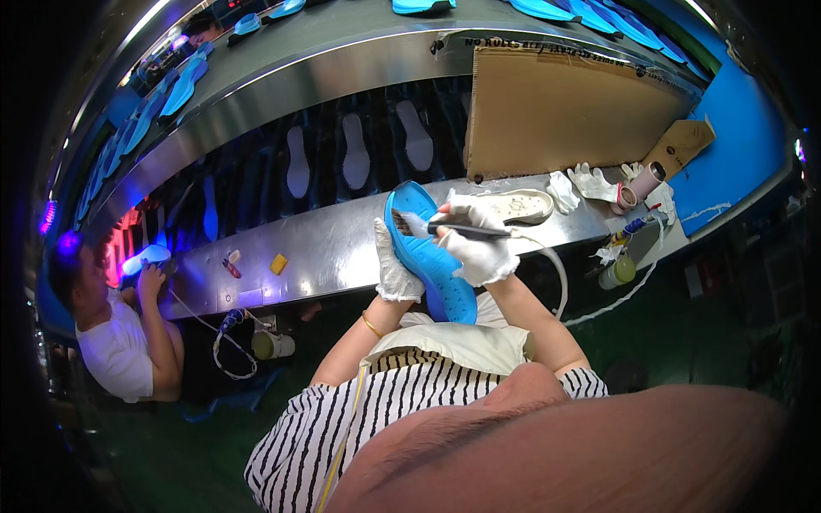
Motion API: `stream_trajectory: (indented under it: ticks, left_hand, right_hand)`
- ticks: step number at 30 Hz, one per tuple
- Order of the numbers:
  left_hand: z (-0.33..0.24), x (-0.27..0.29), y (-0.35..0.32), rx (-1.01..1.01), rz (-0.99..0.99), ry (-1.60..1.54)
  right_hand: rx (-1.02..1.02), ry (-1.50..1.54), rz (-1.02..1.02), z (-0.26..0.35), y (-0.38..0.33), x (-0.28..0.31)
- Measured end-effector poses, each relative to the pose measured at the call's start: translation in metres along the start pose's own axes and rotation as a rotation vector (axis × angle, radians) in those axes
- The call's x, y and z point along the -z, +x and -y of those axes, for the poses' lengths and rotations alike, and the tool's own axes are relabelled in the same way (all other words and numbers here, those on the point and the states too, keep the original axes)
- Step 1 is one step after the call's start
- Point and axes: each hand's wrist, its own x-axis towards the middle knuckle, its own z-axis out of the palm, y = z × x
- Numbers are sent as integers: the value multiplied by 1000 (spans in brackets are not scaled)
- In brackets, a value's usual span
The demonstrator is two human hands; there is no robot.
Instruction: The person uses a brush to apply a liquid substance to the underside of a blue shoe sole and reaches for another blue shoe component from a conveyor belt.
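Both my hands wear white gloves with bare fingertips showing on the right one. My left hand (396, 272) grips the left edge of a blue shoe sole (440, 274), tilted upright in front of my lap. In my right hand (481, 250) is a black-handled brush (469, 231), its pale bristle end over the inside of the sole's upper part. A white hose (558, 272) runs from near the brush handle down behind my right forearm. Just beyond my right hand, a cream perforated shoe sole (523, 206) lies on the metal bench (333, 256).
Grey soles (355, 152) lie on a dark lower rack, blue soles (423, 5) on the upper belt. A cardboard sheet (573, 115) stands at the back right, near gloves (592, 182) and a pink cup (650, 177). A yellow block (279, 263) lies left; another person (128, 333) works there.
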Motion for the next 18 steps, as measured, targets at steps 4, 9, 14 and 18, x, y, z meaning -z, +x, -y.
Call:
stream_trajectory:
  ticks: [4, 9, 14, 18]
  left_hand:
    - [-6, -1, 4, 23, -23, 136]
    - [-17, 10, 12, 56, 14, 47]
    - [-32, 12, 12, 71, -37, 59]
    - [-44, 15, 11, 35, -92, 81]
  right_hand:
    - [290, -315, -100, -15, 3, 5]
    - [156, -175, 125, -4, -12, -3]
    - [462, -561, 30, -9, -6, -5]
    - [250, -301, 156, -17, -20, -12]
